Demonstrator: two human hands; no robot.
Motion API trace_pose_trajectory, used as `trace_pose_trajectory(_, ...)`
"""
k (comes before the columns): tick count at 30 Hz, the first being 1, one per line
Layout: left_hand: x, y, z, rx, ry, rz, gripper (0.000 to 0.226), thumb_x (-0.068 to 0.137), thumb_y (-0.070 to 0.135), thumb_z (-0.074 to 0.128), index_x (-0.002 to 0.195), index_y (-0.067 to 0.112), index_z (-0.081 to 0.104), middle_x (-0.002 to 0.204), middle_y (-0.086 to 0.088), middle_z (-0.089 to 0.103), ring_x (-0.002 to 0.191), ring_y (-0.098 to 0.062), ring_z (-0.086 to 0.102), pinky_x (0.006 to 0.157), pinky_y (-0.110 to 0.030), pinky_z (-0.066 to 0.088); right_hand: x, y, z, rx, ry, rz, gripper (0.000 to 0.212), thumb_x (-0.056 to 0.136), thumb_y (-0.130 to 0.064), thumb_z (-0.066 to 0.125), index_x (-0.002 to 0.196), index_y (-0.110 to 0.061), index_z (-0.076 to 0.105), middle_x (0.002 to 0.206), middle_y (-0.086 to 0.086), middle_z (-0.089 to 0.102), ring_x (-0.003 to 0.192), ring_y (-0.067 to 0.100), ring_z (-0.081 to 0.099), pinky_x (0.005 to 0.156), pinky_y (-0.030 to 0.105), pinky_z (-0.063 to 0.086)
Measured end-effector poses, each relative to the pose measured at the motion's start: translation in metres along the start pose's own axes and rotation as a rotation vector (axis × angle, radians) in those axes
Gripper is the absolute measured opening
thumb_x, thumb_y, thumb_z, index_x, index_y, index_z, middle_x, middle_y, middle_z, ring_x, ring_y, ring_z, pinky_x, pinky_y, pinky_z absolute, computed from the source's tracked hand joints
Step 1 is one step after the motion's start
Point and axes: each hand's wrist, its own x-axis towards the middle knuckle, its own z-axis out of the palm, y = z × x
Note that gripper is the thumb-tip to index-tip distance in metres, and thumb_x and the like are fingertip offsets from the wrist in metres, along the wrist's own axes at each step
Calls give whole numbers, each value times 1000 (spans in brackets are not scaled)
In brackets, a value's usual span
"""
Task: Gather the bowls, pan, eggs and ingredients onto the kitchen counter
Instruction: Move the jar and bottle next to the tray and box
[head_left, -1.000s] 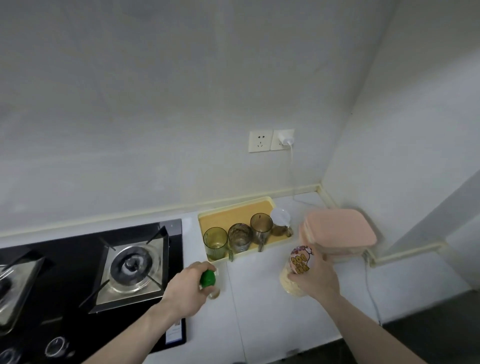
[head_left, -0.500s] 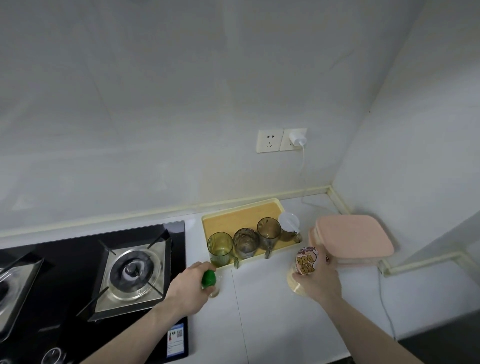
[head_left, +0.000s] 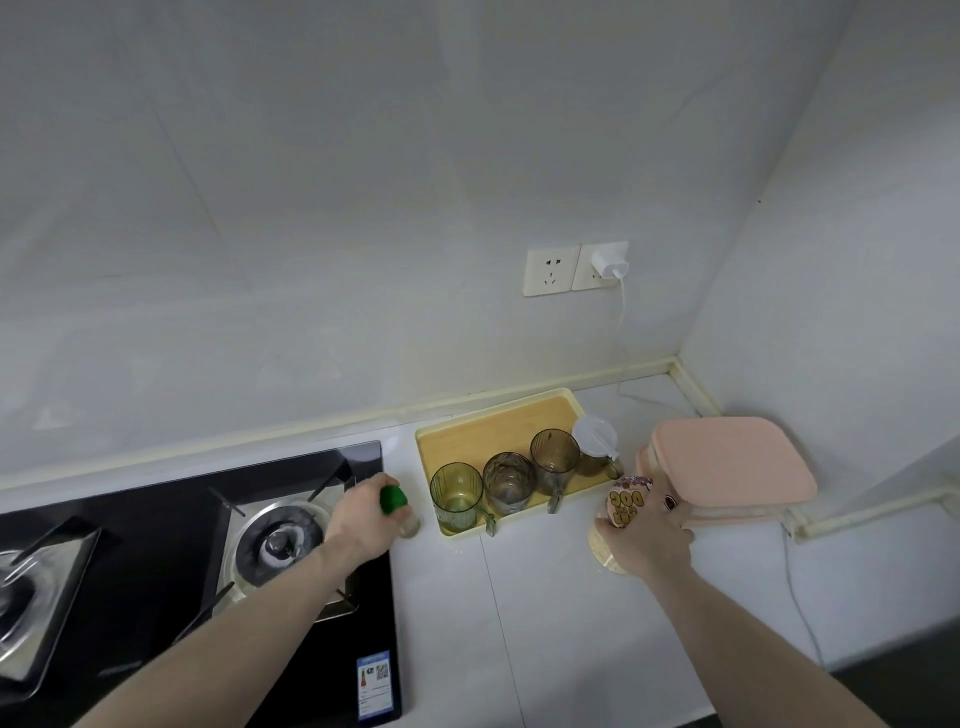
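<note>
My left hand (head_left: 358, 522) is closed around a small clear bottle with a green cap (head_left: 393, 500), which stands on the white counter (head_left: 524, 613) between the stove and the yellow tray. My right hand (head_left: 647, 543) grips a clear jar with a patterned pink lid (head_left: 626, 501), holding pale contents; its base rests on the counter beside the pink-lidded container (head_left: 732, 465).
A black gas stove (head_left: 156, 561) fills the left. A yellow tray (head_left: 498, 431) holds three tinted glass mugs and a small jug with a white lid (head_left: 595, 439). A white cable (head_left: 802, 618) runs from the wall socket (head_left: 602, 265) over the counter's right side.
Both hands keep their hold on the bottle and the jar. The view has shifted up and to the left; the hands sit slightly further back on the counter.
</note>
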Motion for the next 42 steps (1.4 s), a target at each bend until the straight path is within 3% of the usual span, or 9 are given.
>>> trace_pose_trajectory(5, 42, 16, -18, -153, 54, -105, 45, 82, 27, 74, 124, 23, 61, 115, -5, 67, 94, -21, 56, 82, -27, 44, 3, -1, 1, -30, -35, 5, 115, 74, -59, 75, 156, -26, 2, 143, 22, 27, 115, 48, 49, 94, 44, 47)
trace_pose_trajectory(10, 86, 40, -22, -250, 56, -116, 37, 80, 30, 75, 115, 25, 65, 109, -1, 70, 96, -25, 67, 90, -36, 56, 2, -7, -1, -45, -26, 26, 115, 74, -56, 77, 156, -30, 1, 140, 18, 27, 116, 47, 49, 88, 48, 51)
trace_pose_trajectory(19, 115, 68, 5, -54, -41, -45, 45, 86, 27, 73, 129, 20, 62, 121, -6, 66, 96, -21, 58, 82, -28, 50, 2, -8, 1, -96, 2, 10, 115, 75, -61, 74, 157, -24, 3, 135, 18, 29, 112, 42, 49, 88, 45, 52)
trace_pose_trajectory(24, 114, 73, 17, 18, -62, -11, 48, 89, 27, 70, 136, 22, 59, 124, -7, 66, 105, -27, 63, 90, -35, 56, 4, -10, 2, -94, 7, 24, 112, 75, -61, 74, 155, -23, 6, 135, 18, 30, 112, 40, 49, 86, 44, 53)
trace_pose_trajectory(31, 102, 78, 1, 2, -48, 14, 53, 90, 32, 69, 141, 20, 56, 135, -5, 63, 119, -28, 60, 99, -34, 49, 5, -10, 1, -73, 7, 7, 112, 75, -60, 75, 155, -25, 6, 134, 17, 30, 113, 40, 48, 92, 44, 53)
trace_pose_trajectory(37, 47, 72, -30, -132, 97, 106, 41, 90, 34, 67, 130, 32, 62, 129, 6, 66, 86, -7, 66, 88, -28, 50, 3, -8, -1, -91, -11, -18, 111, 75, -65, 70, 156, -24, 6, 139, 18, 31, 117, 40, 48, 98, 45, 51)
trace_pose_trajectory(42, -33, 69, -47, -211, 112, 193, 28, 87, 30, 72, 110, 43, 63, 119, 17, 63, 81, 4, 65, 77, -24, 48, 7, -4, -8, -80, -51, -68, 113, 74, -63, 70, 157, -24, 4, 139, 21, 32, 122, 42, 47, 107, 43, 43)
